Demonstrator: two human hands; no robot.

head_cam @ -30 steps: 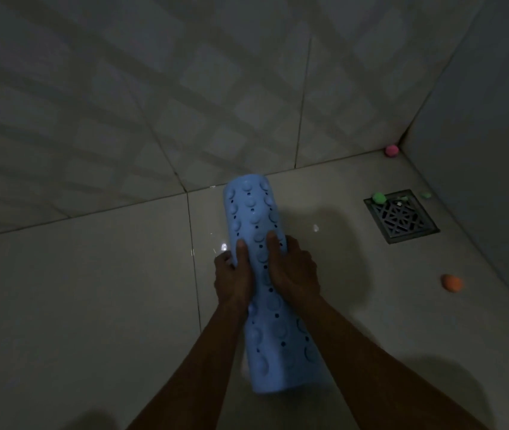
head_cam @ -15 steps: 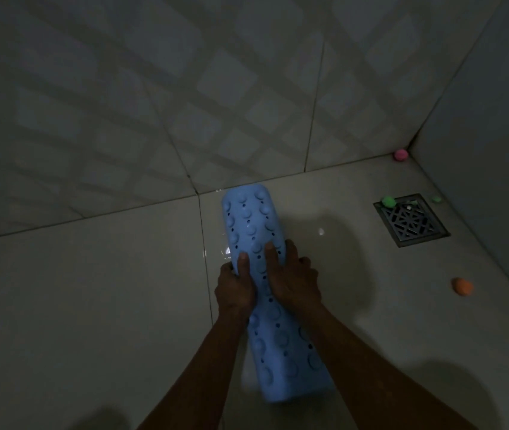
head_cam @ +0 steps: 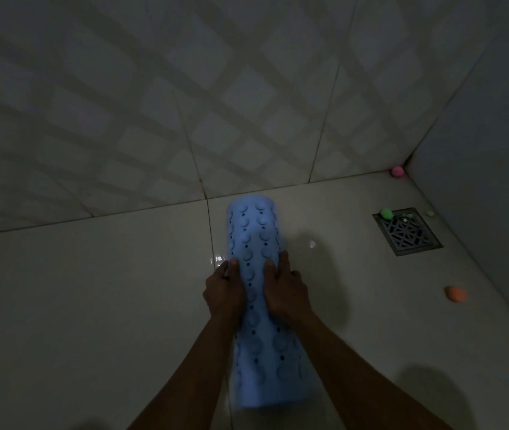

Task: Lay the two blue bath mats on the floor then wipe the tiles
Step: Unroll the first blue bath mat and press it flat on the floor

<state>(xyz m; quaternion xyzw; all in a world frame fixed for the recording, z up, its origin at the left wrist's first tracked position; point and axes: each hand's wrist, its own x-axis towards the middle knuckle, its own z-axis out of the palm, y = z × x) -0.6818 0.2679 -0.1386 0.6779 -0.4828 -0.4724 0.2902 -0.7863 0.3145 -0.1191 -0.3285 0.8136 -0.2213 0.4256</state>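
Note:
A blue bath mat (head_cam: 254, 231), studded with round bumps and small holes, is rolled into a long tube that points away from me toward the wall. My left hand (head_cam: 223, 294) grips its left side and my right hand (head_cam: 285, 291) grips its right side, both near the middle of the roll, thumbs on top. The roll is just above or on the pale floor tiles (head_cam: 91, 305); I cannot tell which. Only one mat is in view.
A square metal floor drain (head_cam: 406, 232) sits at the right near the corner. Small soft lumps lie around it: green (head_cam: 386, 213), pink (head_cam: 397, 171) in the corner, orange (head_cam: 455, 294). Tiled walls (head_cam: 247, 103) rise at the back and right. The room is dim.
The rolled mat and both hands have shifted slightly toward me and lower in view; the grip is unchanged.

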